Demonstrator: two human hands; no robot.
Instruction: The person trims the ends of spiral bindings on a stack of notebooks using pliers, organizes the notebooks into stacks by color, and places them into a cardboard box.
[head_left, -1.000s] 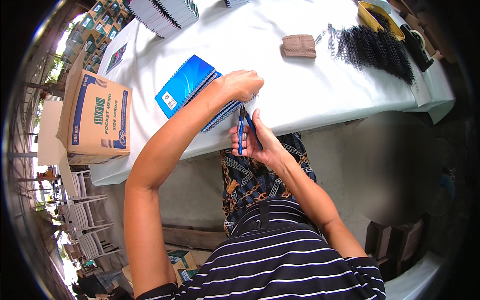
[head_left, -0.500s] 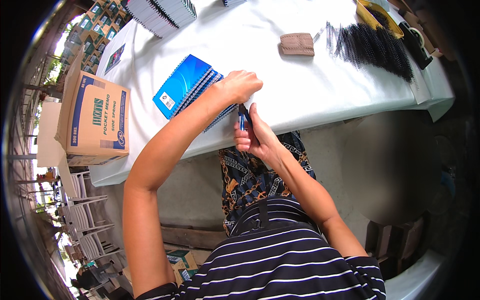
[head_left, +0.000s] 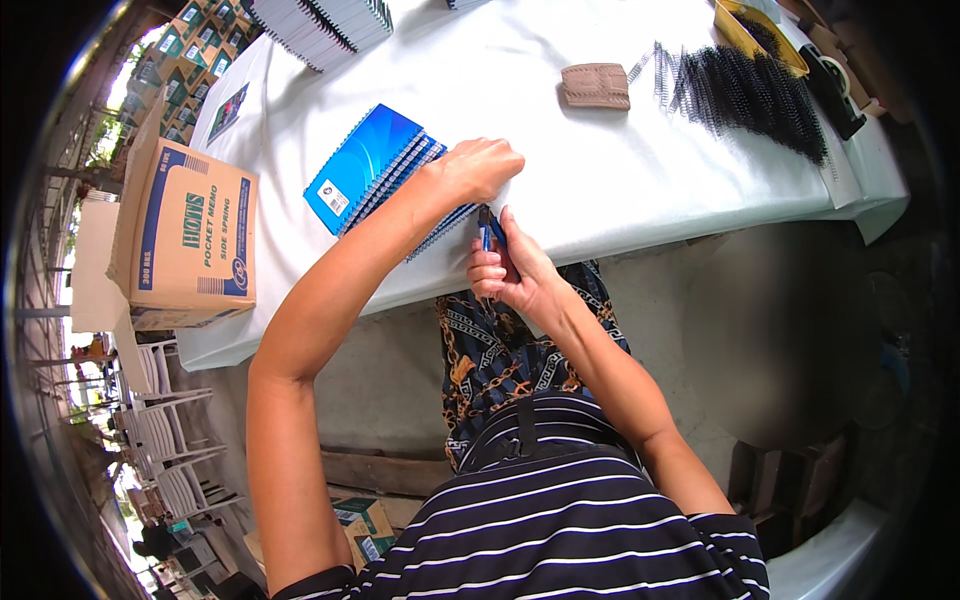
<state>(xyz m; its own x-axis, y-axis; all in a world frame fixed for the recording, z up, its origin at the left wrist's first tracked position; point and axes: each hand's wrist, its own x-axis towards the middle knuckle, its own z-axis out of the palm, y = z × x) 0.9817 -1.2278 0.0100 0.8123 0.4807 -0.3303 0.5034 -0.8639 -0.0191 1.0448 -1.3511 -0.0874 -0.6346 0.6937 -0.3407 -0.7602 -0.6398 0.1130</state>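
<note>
Two hands at the near table edge. Left hand (head_left: 478,170) is curled down on the near end of the stack of blue spiral notebooks (head_left: 375,165), fingers closed over the spiral side, pinning it to the white tablecloth (head_left: 560,170). Stack is fanned slightly, covers up, lying diagonal on the cloth, its near corner close to the table edge

Right hand (head_left: 510,272) sits just below the left, at the table edge, fingers wrapped around a blue-handled tool (head_left: 490,232). Looks like small pliers, can't tell for sure, and can't see if its tips are open or closed since the left hand covers them. Tool points up toward the spiral under my left hand; whether the tips touch the wire I can't tell

Around it:
- cardboard box (head_left: 185,235) with blue print, left of the notebooks, at the table's left end
- second pile of notebooks (head_left: 320,25) at the far left corner, spines showing, well apart from my hands
- small brown pad-like thing (head_left: 595,85) on the cloth, far side, right of the stack
- heap of black spiral coils (head_left: 750,90) further right, a few loose ones beside it
- yellow tray (head_left: 755,30) behind the coils, more coils inside
- white plastic chairs (head_left: 165,440) stacked on the ground, lower left
</note>
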